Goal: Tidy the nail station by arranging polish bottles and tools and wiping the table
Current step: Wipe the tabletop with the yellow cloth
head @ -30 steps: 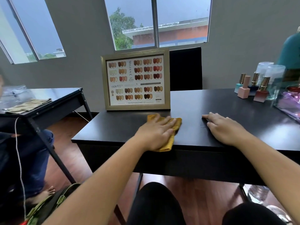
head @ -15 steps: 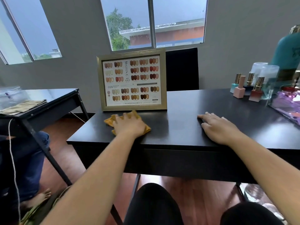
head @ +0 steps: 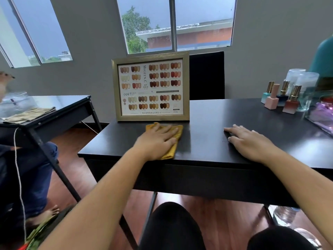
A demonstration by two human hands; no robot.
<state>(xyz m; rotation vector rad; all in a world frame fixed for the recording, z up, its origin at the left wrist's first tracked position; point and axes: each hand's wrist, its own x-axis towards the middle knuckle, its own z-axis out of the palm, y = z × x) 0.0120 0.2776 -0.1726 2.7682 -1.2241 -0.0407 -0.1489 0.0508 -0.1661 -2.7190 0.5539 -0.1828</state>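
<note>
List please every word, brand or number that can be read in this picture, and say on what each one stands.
"MIGEEN.C": printed vertically on the framed colour chart, upper middle.
"024": on the same chart, at its left, halfway down.
Chinese lines beside the brand, under the swatches and along the bottom edge: too small to read.
Polish bottles: no label can be read.

- Gold-framed nail colour chart [head: 151, 87] stands at the black worktop's [head: 207, 141] back left.
- Yellow waffle cloth [head: 175, 139] lies just before it, under the left hand [head: 156, 141].
- Right hand [head: 248, 143] rests flat to the right.
- Square-based polish bottles [head: 281, 98] stand far right.
</note>
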